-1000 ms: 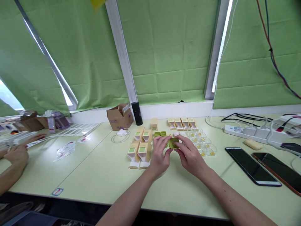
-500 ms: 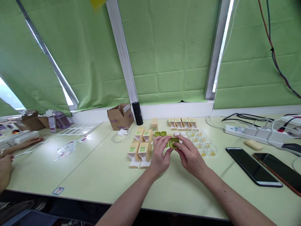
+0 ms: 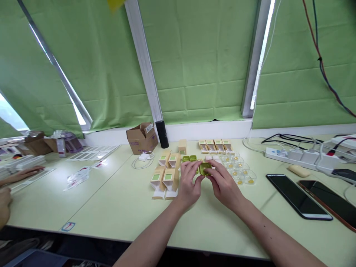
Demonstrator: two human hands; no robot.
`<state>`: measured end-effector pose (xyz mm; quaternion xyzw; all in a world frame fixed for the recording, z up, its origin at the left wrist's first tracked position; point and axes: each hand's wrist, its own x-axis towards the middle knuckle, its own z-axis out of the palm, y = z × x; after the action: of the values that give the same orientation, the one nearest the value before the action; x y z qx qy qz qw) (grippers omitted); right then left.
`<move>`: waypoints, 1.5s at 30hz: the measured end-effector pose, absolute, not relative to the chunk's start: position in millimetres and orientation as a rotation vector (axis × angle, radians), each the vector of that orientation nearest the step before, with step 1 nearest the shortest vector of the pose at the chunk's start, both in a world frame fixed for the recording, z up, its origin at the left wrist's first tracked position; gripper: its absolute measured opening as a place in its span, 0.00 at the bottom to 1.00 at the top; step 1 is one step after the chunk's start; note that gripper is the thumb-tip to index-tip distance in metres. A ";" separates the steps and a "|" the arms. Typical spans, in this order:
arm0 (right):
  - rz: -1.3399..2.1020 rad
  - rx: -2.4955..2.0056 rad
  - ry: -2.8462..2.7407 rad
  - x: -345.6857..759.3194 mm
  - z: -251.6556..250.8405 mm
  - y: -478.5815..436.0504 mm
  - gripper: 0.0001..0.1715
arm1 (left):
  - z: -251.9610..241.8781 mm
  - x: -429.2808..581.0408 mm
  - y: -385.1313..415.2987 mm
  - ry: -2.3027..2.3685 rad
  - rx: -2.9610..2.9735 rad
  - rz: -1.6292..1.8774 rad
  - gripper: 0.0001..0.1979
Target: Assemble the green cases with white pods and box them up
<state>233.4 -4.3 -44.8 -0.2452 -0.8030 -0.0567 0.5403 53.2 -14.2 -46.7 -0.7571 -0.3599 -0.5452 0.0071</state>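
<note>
Both left hand [image 3: 189,184] and right hand [image 3: 224,185] still pinch green case [image 3: 205,169] — unchanged.

hands [image 3: 207,183] gripping green case [image 3: 205,169], table [image 3: 116,200]

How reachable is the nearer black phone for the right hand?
Probably yes: only bare table between right hand and phone, though its fingers and the left hand hold a small green case.

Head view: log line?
left hand: holds small green square plastic case | right hand: holds same case | tan cardboard boxes: beside left hand | clear plastic trays: beside right hand
</note>
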 end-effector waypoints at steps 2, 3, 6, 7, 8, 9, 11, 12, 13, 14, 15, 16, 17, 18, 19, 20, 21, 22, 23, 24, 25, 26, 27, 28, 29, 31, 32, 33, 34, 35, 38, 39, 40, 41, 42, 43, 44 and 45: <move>-0.129 -0.597 -1.918 233.4 -45.4 -4.3 0.22 | -46.6 53.1 -14.3 -1.129 -2.371 -1.702 0.22; -0.129 -0.600 -1.922 233.3 -45.6 -4.2 0.23 | -46.5 53.1 -14.3 -1.128 -2.370 -1.702 0.22; -0.137 -0.588 -1.929 232.8 -45.9 -3.9 0.25 | -46.6 53.2 -14.3 -1.117 -2.364 -1.693 0.22; -0.141 -0.579 -1.927 232.6 -45.9 -3.7 0.25 | -46.7 53.2 -14.2 -1.109 -2.359 -1.692 0.22; -0.144 -0.569 -1.923 232.5 -45.9 -3.6 0.25 | -47.0 53.2 -14.1 -1.104 -2.353 -1.692 0.22; -0.145 -0.560 -1.917 232.5 -45.9 -3.4 0.25 | -47.3 53.2 -13.9 -1.099 -2.350 -1.695 0.22; -0.138 -0.557 -1.911 232.7 -45.8 -3.2 0.23 | -47.9 53.1 -13.4 -1.094 -2.349 -1.698 0.22; -0.127 -0.563 -1.910 232.8 -45.8 -3.3 0.23 | -48.1 53.0 -13.1 -1.096 -2.352 -1.699 0.23; -0.112 -0.572 -1.910 233.0 -45.8 -3.4 0.22 | -48.3 52.9 -12.9 -1.099 -2.355 -1.700 0.23; -0.089 -0.583 -1.907 233.0 -45.8 -3.7 0.23 | -48.3 52.8 -12.7 -1.106 -2.359 -1.703 0.23; -0.059 -0.593 -1.898 232.9 -45.7 -4.1 0.23 | -48.3 52.7 -12.6 -1.116 -2.361 -1.708 0.23; -0.022 -0.602 -1.882 232.7 -45.6 -4.7 0.25 | -48.1 52.7 -12.5 -1.132 -2.362 -1.717 0.22; 0.019 -0.612 -1.860 232.4 -45.4 -5.4 0.27 | -47.8 52.8 -12.5 -1.151 -2.368 -1.728 0.22; 0.060 -0.622 -1.839 232.1 -45.0 -6.2 0.28 | -47.3 53.0 -12.5 -1.174 -2.374 -1.748 0.22; 0.099 -0.632 -1.821 231.8 -44.5 -7.0 0.30 | -46.7 53.3 -12.6 -1.203 -2.379 -1.782 0.22; 0.134 -0.643 -1.806 231.5 -44.0 -7.8 0.30 | -45.9 53.7 -12.5 -1.237 -2.378 -1.832 0.22; 0.166 -0.653 -1.796 231.2 -43.5 -8.5 0.30 | -45.1 54.1 -12.4 -1.275 -2.371 -1.892 0.22; 0.199 -0.661 -1.792 231.0 -43.0 -9.1 0.30 | -44.4 54.5 -12.0 -1.315 -2.357 -1.952 0.21; 0.233 -0.666 -1.790 230.8 -42.6 -9.6 0.30 | -43.8 54.9 -11.4 -1.357 -2.338 -2.004 0.20; 0.272 -0.671 -1.792 230.5 -42.3 -10.0 0.30 | -43.3 55.1 -10.5 -1.400 -2.313 -2.044 0.17; 0.313 -0.677 -1.795 230.1 -42.3 -10.4 0.29 | -43.1 55.2 -9.4 -1.443 -2.292 -2.071 0.15; 0.355 -0.683 -1.799 229.6 -42.3 -10.8 0.29 | -43.0 55.2 -8.1 -1.489 -2.272 -2.096 0.14; 0.395 -0.686 -1.804 229.1 -42.5 -11.1 0.28 | -42.9 55.1 -6.9 -1.539 -2.256 -2.125 0.14; 0.434 -0.689 -1.809 228.4 -42.8 -11.4 0.27 | -42.7 55.0 -5.7 -1.593 -2.245 -2.165 0.15; 0.468 -0.691 -1.812 227.8 -43.1 -11.7 0.26 | -42.3 54.8 -4.8 -1.644 -2.244 -2.215 0.16; 0.522 -0.694 -1.820 226.7 -44.0 -11.8 0.26 | -40.8 54.8 -3.7 -1.736 -2.260 -2.322 0.18; 0.545 -0.696 -1.823 226.3 -44.6 -11.5 0.26 | -39.6 55.0 -3.6 -1.774 -2.264 -2.371 0.20; 0.566 -0.701 -1.824 225.9 -45.3 -11.0 0.27 | -38.3 55.3 -3.8 -1.805 -2.263 -2.412 0.21; 0.586 -0.708 -1.823 225.7 -46.2 -10.2 0.27 | -37.0 55.7 -4.1 -1.832 -2.258 -2.442 0.22; 0.605 -0.715 -1.819 225.4 -47.2 -9.2 0.28 | -35.8 56.2 -4.5 -1.859 -2.249 -2.462 0.22; 0.649 -0.743 -1.790 224.9 -50.5 -5.7 0.27 | -33.5 57.4 -5.5 -1.927 -2.243 -2.479 0.24; 0.659 -0.754 -1.777 224.8 -51.4 -4.7 0.26 | -33.3 57.6 -5.7 -1.943 -2.253 -2.474 0.25; 0.666 -0.767 -1.763 224.7 -51.8 -4.0 0.25 | -33.2 57.6 -5.8 -1.956 -2.265 -2.466 0.25; 0.672 -0.781 -1.750 224.8 -52.0 -3.6 0.24 | -33.2 57.6 -5.8 -1.964 -2.279 -2.456 0.26; 0.678 -0.795 -1.739 224.8 -51.7 -3.4 0.23 | -33.1 57.4 -5.5 -1.967 -2.296 -2.447 0.26; 0.683 -0.807 -1.729 224.9 -51.2 -3.5 0.22 | -33.1 57.2 -5.2 -1.964 -2.309 -2.445 0.26; 0.689 -0.814 -1.720 224.9 -50.4 -3.7 0.21 | -32.9 56.9 -4.7 -1.956 -2.317 -2.449 0.26; 0.699 -0.815 -1.710 224.8 -49.7 -4.0 0.20 | -32.8 56.7 -4.2 -1.943 -2.317 -2.460 0.27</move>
<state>224.8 -4.0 -49.7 -0.3416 -0.7170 0.2930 0.5323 56.7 -4.2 -32.8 -0.5525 -0.4631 -0.5865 -0.3694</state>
